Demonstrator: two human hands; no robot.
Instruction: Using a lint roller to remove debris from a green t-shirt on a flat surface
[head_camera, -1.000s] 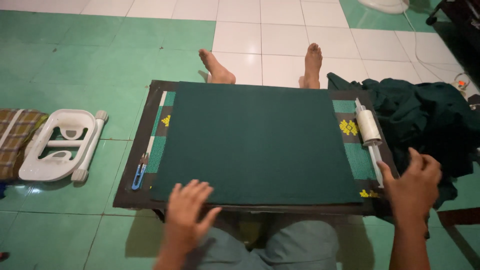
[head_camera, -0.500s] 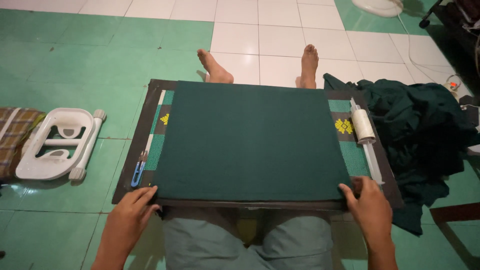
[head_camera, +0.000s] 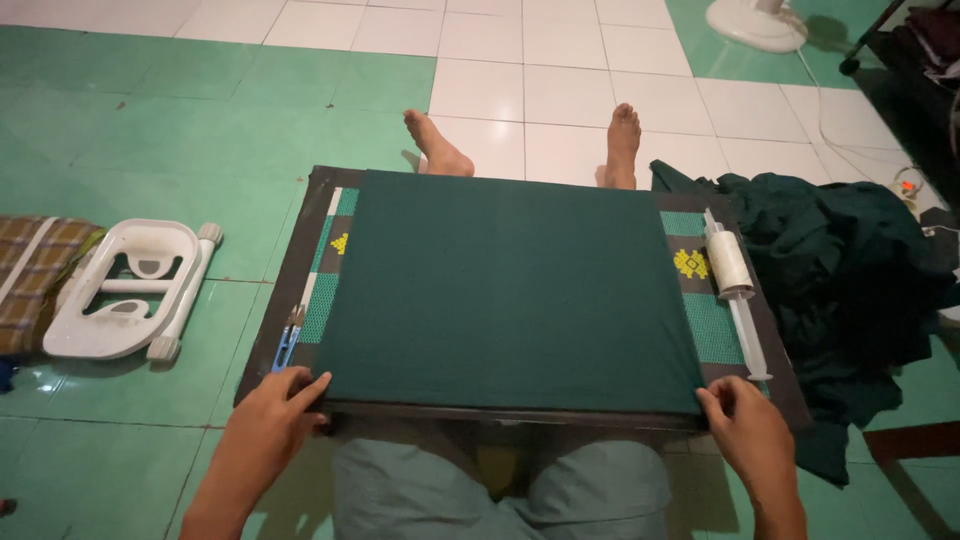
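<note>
A dark green cloth (head_camera: 510, 290) lies flat and squared on a low board (head_camera: 300, 215) across my lap. My left hand (head_camera: 270, 415) pinches the cloth's near left corner. At the near right corner, my right hand (head_camera: 755, 435) pinches the cloth too. A white lint roller (head_camera: 732, 275) rests along the board's right edge. Small blue snips (head_camera: 290, 335) lie on the left edge, just above my left hand.
A heap of dark green fabric (head_camera: 850, 280) sits to the right on the floor. A white plastic folding stool (head_camera: 125, 290) and a plaid cloth (head_camera: 35, 275) lie to the left. My bare feet (head_camera: 530, 145) stick out beyond the board. A fan base (head_camera: 755, 20) stands far right.
My left hand slid from on top of the cloth to its near left corner. My right hand came in from beside the lint roller to the near right corner. Both now pinch the edge.
</note>
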